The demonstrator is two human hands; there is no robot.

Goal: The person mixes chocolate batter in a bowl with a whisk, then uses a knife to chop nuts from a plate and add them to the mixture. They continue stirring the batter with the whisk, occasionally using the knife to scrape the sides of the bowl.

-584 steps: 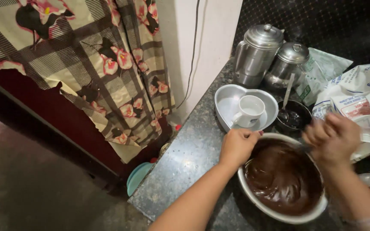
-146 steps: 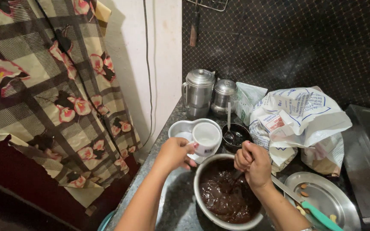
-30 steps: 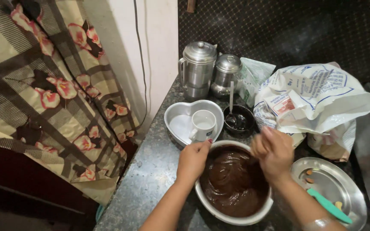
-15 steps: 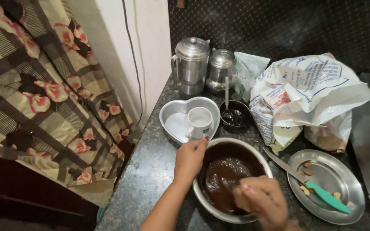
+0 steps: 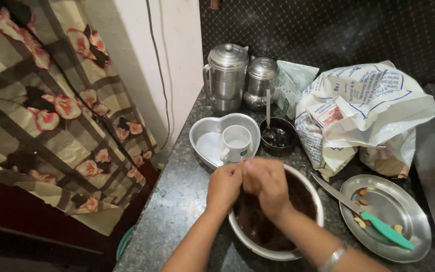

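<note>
A steel bowl [image 5: 312, 194] of dark brown batter [image 5: 261, 226] stands on the dark speckled counter [image 5: 183, 201]. My left hand [image 5: 224, 187] grips the bowl's left rim. My right hand [image 5: 266, 184] is over the batter, close beside the left hand, fingers closed around a stirring tool that is hidden beneath it.
Behind the bowl: a heart-shaped tin [image 5: 206, 143] with a white cup [image 5: 236, 142], a small dark bowl with a spoon [image 5: 276, 136], two steel canisters [image 5: 225, 75]. Paper bags [image 5: 363, 111] sit right. A steel plate [image 5: 393, 204] holds nuts and a green-handled knife [image 5: 384, 230]. Floral curtain [image 5: 46, 116] at left.
My right hand has swung from the bowl's near side up to the far left, next to my left hand. The view has shifted slightly.
</note>
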